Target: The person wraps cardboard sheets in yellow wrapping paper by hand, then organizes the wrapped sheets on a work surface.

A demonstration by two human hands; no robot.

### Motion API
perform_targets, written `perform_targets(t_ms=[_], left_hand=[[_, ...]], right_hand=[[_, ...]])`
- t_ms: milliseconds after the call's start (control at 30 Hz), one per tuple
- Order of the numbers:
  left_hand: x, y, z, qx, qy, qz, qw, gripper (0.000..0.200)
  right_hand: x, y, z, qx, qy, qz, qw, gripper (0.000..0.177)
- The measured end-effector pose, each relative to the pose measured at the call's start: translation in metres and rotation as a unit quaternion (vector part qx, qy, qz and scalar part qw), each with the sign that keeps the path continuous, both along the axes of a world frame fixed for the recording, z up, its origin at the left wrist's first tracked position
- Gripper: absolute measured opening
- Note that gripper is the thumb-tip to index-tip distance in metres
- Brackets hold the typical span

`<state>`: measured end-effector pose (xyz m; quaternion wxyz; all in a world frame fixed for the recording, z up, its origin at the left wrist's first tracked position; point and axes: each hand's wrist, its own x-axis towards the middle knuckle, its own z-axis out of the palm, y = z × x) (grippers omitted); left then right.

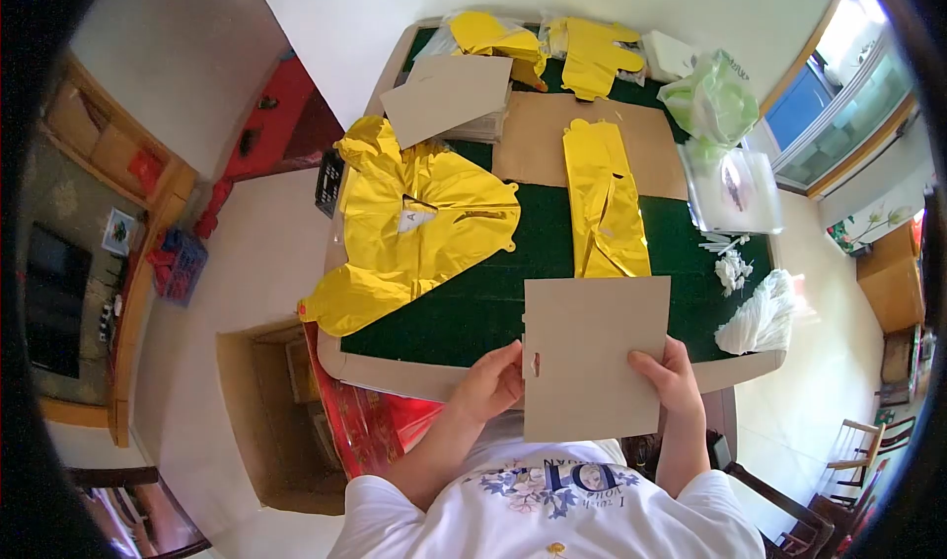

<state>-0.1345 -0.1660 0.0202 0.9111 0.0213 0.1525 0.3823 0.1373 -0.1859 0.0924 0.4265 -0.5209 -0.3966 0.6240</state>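
A flat grey cardboard sheet (pixel 592 381) is held up in front of my chest, with a small slot near its left edge. My left hand (pixel 496 381) grips its left edge, the fingers partly hidden behind it. On the right edge, my right hand (pixel 671 373) pinches the sheet with the thumb on its front face. Just beyond the sheet lies a folded yellow foil piece (pixel 604 199), partly on a brown cardboard panel (pixel 533 145). A larger spread yellow foil piece (pixel 424 219) lies to the left on the green table top (pixel 538 238).
Grey cardboard sheets (pixel 449 95) and more yellow foil (pixel 597 56) lie at the back. On the right are a pale green plastic bag (pixel 712 105), clear plastic packets (pixel 735 194) and a white bundle (pixel 758 314). An open carton (pixel 237 411) stands on the floor at left.
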Motion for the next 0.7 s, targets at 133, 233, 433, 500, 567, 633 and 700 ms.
perform_targets(t_ms=[133, 233, 433, 500, 567, 633, 700], left_hand=[[0.007, -0.003, -0.002, 0.033, -0.008, 0.003, 0.999, 0.026], [0.009, -0.002, -0.003, 0.032, 0.009, 0.025, 0.999, 0.025], [0.010, 0.004, -0.008, 0.013, 0.198, 0.100, 0.975, 0.020], [0.008, 0.008, -0.008, 0.004, 0.140, 0.080, 0.987, 0.018], [0.008, 0.010, -0.001, -0.009, 0.067, 0.060, 0.996, 0.018], [0.009, 0.009, -0.003, 0.038, 0.110, 0.062, 0.991, 0.017], [0.010, 0.009, -0.002, 0.067, 0.150, 0.069, 0.984, 0.015]], right_hand=[[0.001, 0.001, 0.000, -0.008, 0.011, -0.016, 1.000, 0.025], [0.001, 0.001, -0.001, -0.003, 0.021, -0.024, 0.999, 0.025], [0.004, 0.000, 0.003, 0.019, -0.027, -0.038, 0.999, 0.024], [0.007, 0.000, 0.001, 0.014, -0.009, -0.042, 0.999, 0.024], [0.008, 0.001, -0.004, 0.012, -0.017, -0.031, 0.999, 0.024], [0.005, 0.004, -0.004, 0.032, -0.047, -0.034, 0.998, 0.023], [-0.004, 0.008, -0.001, 0.074, -0.097, -0.054, 0.991, 0.023]])
